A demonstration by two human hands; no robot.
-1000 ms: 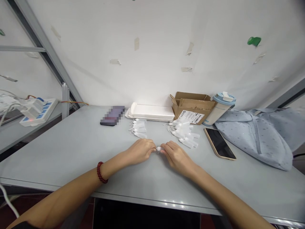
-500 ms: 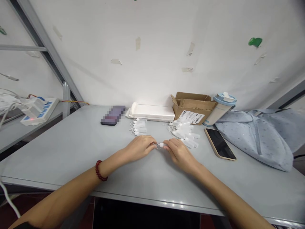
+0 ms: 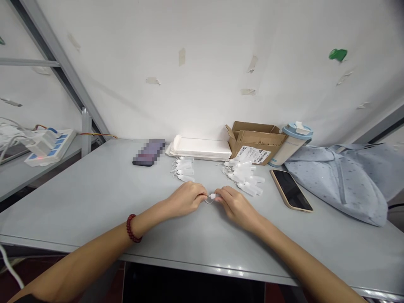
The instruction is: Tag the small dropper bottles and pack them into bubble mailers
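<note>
In front of me, a small white plastic tube [image 3: 213, 196] with a narrow tip and a thin looped cord is held between my hands. My right hand [image 3: 235, 204] pinches its body, most of which the fingers hide. The fingertips of my left hand [image 3: 188, 199] are closed at the thin tip and cord; exactly which part they grip is hard to see. Beyond the left hand lies a short row of similar white tubes [image 3: 184, 171] with cords. A looser pile of translucent white tubes [image 3: 249, 179] lies beyond the right hand.
Behind the tubes stand a stack of white flat boxes [image 3: 202, 148], an open cardboard box [image 3: 255, 141] and a lidded cup [image 3: 292, 145]. A phone [image 3: 291, 190] and a grey-blue bag [image 3: 341, 181] lie right, a pixelated phone [image 3: 149, 152] left. A power strip [image 3: 52, 147] is far left.
Both hands have come slightly nearer to me with the tube, and its cord loop shows more below the fingers. The piles on the table look the same.
</note>
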